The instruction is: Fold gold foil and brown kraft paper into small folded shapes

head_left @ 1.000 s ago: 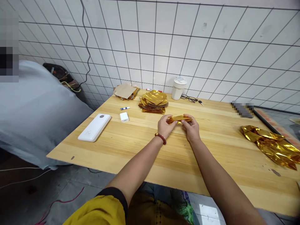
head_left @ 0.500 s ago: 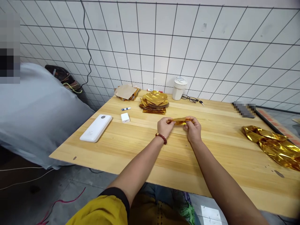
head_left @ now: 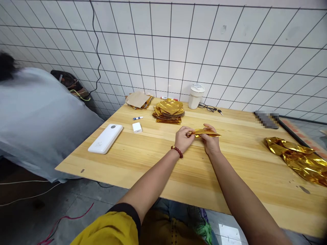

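Both my hands pinch one folded strip of gold foil paper (head_left: 207, 133) just above the wooden table (head_left: 158, 160). My left hand (head_left: 184, 137), with a red bead bracelet at the wrist, grips the strip's left end. My right hand (head_left: 211, 142) holds its middle from below, and the strip's right tip pokes out past the fingers. A stack of folded gold foil pieces (head_left: 168, 111) lies a short way beyond my hands.
A crumpled gold foil sheet (head_left: 297, 158) lies at the right edge. A white power bank (head_left: 105, 138), a small white charger (head_left: 137, 127), a white cup (head_left: 196, 96), glasses (head_left: 207, 107) and brown paper (head_left: 138, 99) are on the table. A person in grey (head_left: 38, 119) bends at the left.
The gold strip has shifted right and now sticks out past my right hand. The person at the left has bent lower.
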Action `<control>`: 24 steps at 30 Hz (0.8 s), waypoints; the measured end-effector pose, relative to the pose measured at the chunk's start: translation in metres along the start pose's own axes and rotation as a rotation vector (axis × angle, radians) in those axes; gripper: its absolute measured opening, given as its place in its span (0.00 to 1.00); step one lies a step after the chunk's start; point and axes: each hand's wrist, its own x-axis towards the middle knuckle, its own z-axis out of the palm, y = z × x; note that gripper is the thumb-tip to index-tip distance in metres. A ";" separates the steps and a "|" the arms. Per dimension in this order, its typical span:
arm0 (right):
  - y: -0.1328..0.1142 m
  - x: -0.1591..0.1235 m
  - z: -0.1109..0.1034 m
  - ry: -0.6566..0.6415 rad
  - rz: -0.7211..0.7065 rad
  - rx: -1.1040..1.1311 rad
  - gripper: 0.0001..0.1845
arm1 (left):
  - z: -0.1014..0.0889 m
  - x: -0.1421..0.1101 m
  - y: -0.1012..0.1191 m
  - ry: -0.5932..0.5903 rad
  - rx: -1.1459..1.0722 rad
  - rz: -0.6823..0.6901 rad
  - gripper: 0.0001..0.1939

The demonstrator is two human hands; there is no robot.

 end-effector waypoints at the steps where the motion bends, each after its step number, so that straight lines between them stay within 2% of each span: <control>1: -0.001 0.000 0.000 0.019 0.015 0.022 0.26 | 0.001 0.000 -0.001 -0.008 -0.010 0.005 0.10; 6: -0.002 0.004 0.001 0.142 0.105 0.042 0.19 | 0.002 0.001 -0.003 -0.015 -0.069 -0.072 0.12; 13: 0.000 0.009 0.000 0.174 0.151 0.073 0.14 | -0.003 0.003 0.001 0.052 -0.281 -0.307 0.15; 18: 0.000 0.005 0.004 0.100 0.133 0.022 0.15 | -0.007 0.009 0.005 0.205 -0.508 -0.452 0.21; 21: 0.000 0.002 0.006 0.043 0.116 0.006 0.17 | -0.008 0.009 0.008 0.166 -0.628 -0.520 0.22; 24: 0.000 -0.002 0.007 -0.031 0.081 -0.049 0.17 | -0.004 0.006 0.011 0.097 -0.621 -0.508 0.24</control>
